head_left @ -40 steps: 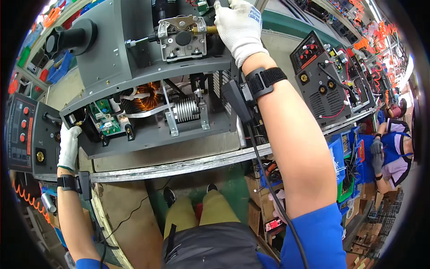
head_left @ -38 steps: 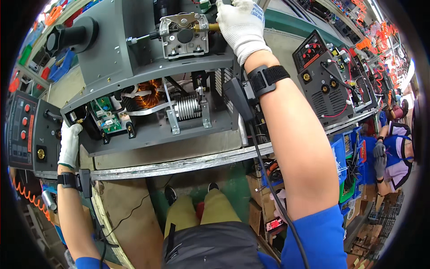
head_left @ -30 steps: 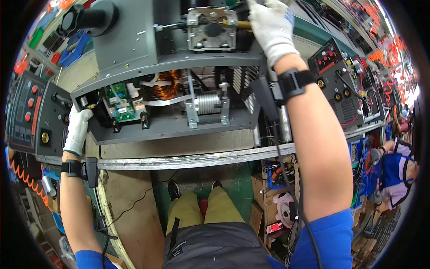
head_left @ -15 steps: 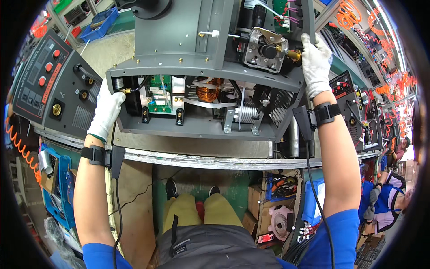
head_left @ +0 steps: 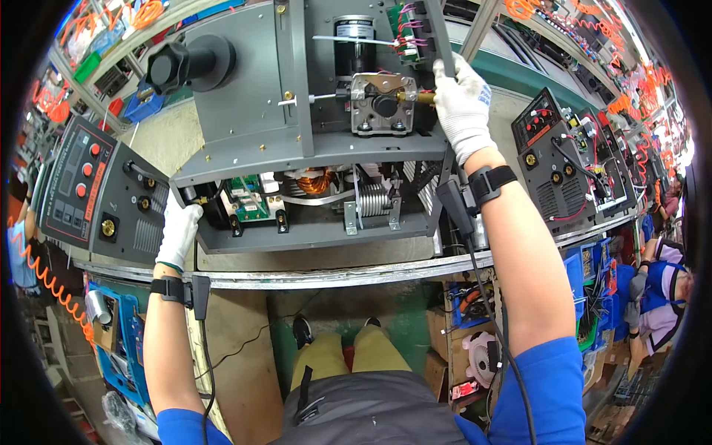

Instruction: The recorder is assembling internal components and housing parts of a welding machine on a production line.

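A grey open-sided welding machine [head_left: 252, 157] stands on the bench in front of me. My left hand [head_left: 179, 230], in a white glove, grips its lower left end beside a brass fitting. My right hand [head_left: 463, 104], gloved too, is closed round the upright edge at its right side. Near my right hand sits the wire feed unit [head_left: 382, 104], with a black motor [head_left: 354, 46] behind it. A black knob [head_left: 169, 68] sticks out at the upper left. The lower bay shows a green circuit board [head_left: 248, 199], a copper coil [head_left: 314, 182] and a ribbed silver coil [head_left: 374, 200].
A grey control panel unit [head_left: 96, 185] stands at the left, close to the machine. Another open unit [head_left: 567, 167] stands at the right. Below the bench edge [head_left: 334, 277] are a blue bin [head_left: 122, 334] and a pink fan [head_left: 480, 356]. A co-worker [head_left: 656, 289] is at far right.
The machine has turned and shifted left, nearer the left control panel unit, with both hands still on it. More of the black knob shows. The view has shifted as well.
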Demonstrator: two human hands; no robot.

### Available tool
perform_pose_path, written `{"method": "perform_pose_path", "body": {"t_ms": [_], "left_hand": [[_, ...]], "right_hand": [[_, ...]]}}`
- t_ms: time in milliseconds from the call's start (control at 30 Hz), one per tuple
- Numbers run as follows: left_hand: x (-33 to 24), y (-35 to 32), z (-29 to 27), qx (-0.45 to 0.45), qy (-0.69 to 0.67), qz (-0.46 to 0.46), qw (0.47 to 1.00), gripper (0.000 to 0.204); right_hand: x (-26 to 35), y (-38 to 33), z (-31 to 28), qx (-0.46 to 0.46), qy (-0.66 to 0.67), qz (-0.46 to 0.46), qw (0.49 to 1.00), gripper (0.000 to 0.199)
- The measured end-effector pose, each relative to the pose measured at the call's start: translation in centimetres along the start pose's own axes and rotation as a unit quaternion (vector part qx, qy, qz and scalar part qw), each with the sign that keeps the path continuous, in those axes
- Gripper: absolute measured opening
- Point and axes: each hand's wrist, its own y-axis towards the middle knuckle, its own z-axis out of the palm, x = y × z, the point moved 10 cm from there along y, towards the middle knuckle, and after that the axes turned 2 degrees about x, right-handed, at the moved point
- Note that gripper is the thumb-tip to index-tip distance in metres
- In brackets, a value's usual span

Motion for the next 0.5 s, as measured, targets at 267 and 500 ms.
{"method": "perform_pose_path", "body": {"t_ms": [267, 500], "left_hand": [[0.9, -0.8, 0.3, 0.039, 0.029, -0.050, 0.998, 0.049], [0.5, -2.2, 0.6, 0.043, 0.059, -0.058, 0.996, 0.052]], "right_hand": [[1.0, -1.3, -1.1, 0.017, -0.086, -0.053, 0.995, 0.031], [1.8, -2.8, -2.0, 0.042, -0.109, -0.077, 0.990, 0.034]]}}
